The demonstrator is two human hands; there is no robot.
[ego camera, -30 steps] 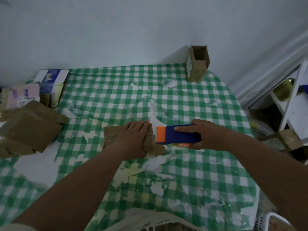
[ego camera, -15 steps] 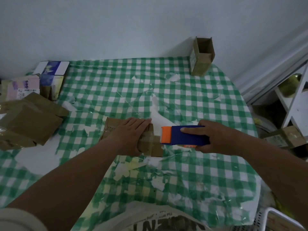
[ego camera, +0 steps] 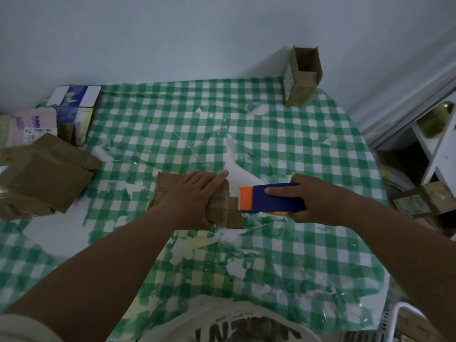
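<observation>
The left hand (ego camera: 195, 197) presses flat, fingers straight, on the cardboard box (ego camera: 222, 208) while the right hand (ego camera: 318, 199) grips the tape dispenser (ego camera: 271, 198).

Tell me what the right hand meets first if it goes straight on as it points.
The small cardboard box: the tape dispenser in the right hand seems to touch its end, depth unclear; the left hand lies just beyond.

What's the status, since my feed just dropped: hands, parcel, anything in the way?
Left hand pressing flat on cardboard parcel. Right hand grips blue-orange tape dispenser, nose at parcel's right end. Nothing in the way.
</observation>
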